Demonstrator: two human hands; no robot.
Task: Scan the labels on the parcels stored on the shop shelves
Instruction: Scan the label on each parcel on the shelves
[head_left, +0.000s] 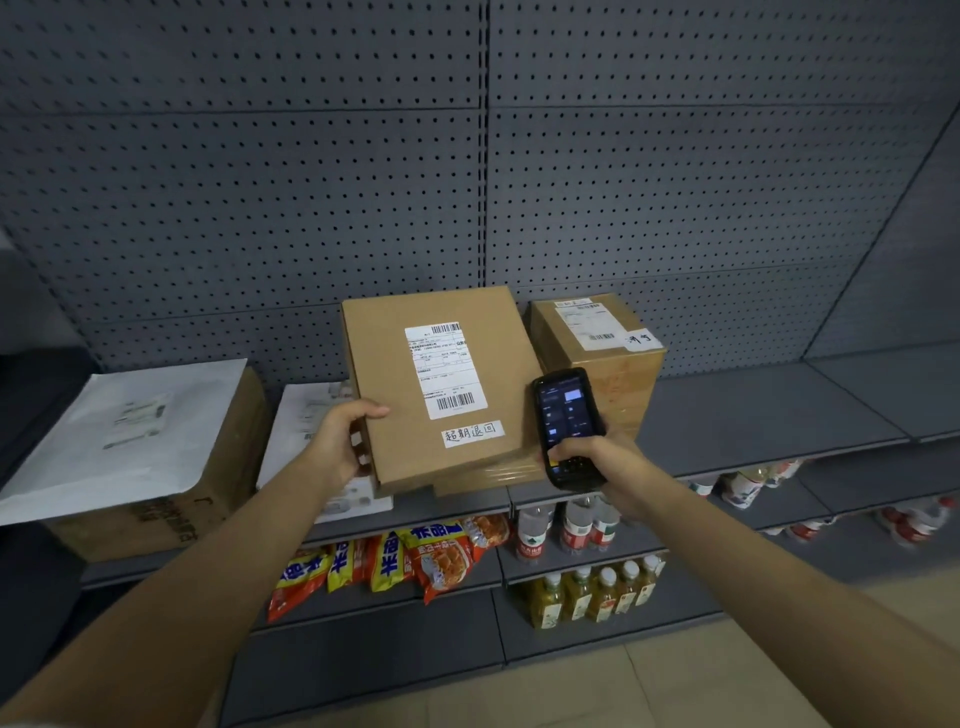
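Note:
A flat brown cardboard parcel (395, 384) is tilted up towards me on the shelf, showing a white shipping label (444, 371) with barcodes and a small handwritten tag below it. My left hand (337, 441) grips the parcel's left edge, thumb on its front face. My right hand (597, 460) holds a black handheld scanner (567, 415) just right of the parcel, screen lit and facing me, thumb on its keypad. A taller brown box (608, 364) with its own label stands behind the scanner.
Left on the grey shelf (769, 415) lie a white mailer (130, 431) on a brown carton and another white packet (306, 421). Lower shelves hold snack bags (395, 561), water bottles (571, 525) and yellow drink bottles (592, 592). Grey pegboard backs the shelving.

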